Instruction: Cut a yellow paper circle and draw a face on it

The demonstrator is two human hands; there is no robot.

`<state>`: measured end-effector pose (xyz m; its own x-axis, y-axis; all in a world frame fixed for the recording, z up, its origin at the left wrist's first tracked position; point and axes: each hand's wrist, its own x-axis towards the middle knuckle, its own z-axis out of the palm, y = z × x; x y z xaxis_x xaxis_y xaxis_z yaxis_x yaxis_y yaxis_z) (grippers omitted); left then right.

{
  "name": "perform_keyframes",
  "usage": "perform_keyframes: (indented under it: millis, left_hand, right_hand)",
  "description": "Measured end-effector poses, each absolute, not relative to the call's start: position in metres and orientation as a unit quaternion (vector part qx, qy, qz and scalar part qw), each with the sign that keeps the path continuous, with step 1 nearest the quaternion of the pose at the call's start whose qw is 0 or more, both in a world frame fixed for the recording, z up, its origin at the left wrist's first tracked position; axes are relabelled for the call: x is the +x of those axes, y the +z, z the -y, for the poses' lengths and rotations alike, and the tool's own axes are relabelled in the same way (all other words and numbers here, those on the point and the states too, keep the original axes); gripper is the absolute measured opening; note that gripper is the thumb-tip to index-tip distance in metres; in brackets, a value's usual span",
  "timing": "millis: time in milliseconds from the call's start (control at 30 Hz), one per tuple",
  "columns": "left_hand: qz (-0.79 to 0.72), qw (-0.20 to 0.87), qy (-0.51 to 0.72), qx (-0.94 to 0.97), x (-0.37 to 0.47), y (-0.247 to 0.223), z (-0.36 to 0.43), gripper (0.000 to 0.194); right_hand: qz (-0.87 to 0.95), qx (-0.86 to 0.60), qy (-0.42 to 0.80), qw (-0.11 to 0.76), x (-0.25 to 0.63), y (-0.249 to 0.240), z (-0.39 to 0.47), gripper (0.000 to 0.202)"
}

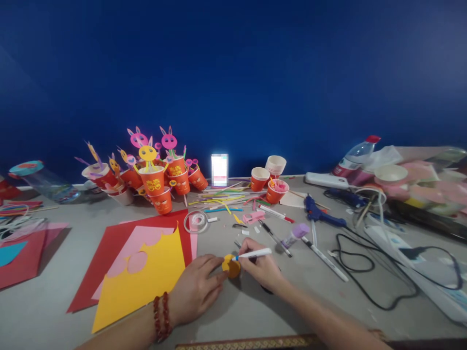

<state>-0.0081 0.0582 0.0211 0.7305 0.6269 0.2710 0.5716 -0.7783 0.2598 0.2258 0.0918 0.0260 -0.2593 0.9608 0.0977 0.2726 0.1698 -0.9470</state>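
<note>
A small yellow paper circle (233, 270) lies on the grey table in front of me. My left hand (197, 287), with a red bead bracelet (166, 316) at the wrist, holds the circle's left edge down with thumb and fingertips. In my right hand (263, 272) is a white marker (259, 253), gripped between thumb and fingers. Its blue tip end meets the circle near the upper middle. Any mark under the tip is too small to make out. Left of my hands, a cut yellow paper sheet (146, 282) overlaps pink paper (155, 236) and red paper (95, 267).
Several red paper cups (160, 201) with bunny figures stand at the back left. Behind my hands lie a tape roll (197, 221), thin coloured sticks (219, 197) and a glue stick (295, 236). At right are a blue glue gun (321, 214), black cable (365, 296) and a bottle (355, 155).
</note>
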Motion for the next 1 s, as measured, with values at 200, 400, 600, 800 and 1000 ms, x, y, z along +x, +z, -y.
perform_keyframes:
  millis: [200, 400, 600, 800, 1000]
  left_hand:
    - [-0.303, 0.073, 0.164, 0.936, -0.0051, 0.0239, -0.0629, 0.036]
    - [-0.303, 0.080, 0.172, 0.934, -0.0048, 0.0240, -0.0654, 0.032]
    - [-0.303, 0.081, 0.169, 0.934, -0.0054, 0.0244, -0.0651, 0.034]
    - [-0.306, 0.084, 0.167, 0.934, -0.0046, 0.0255, -0.0670, 0.029]
    - [-0.311, 0.090, 0.172, 0.930, -0.0042, 0.0241, -0.0677, 0.028]
  right_hand:
    - [0.668, -0.462, 0.432, 0.392, 0.2174, 0.0170, -0.0984, 0.008]
    - [0.674, -0.459, 0.439, 0.376, 0.2171, 0.0168, -0.0999, 0.009]
    - [0.686, -0.464, 0.439, 0.348, 0.2169, 0.0176, -0.0992, 0.009]
    - [0.693, -0.466, 0.432, 0.342, 0.2176, 0.0180, -0.0990, 0.009]
    - [0.691, -0.464, 0.432, 0.348, 0.2173, 0.0167, -0.0978, 0.009]
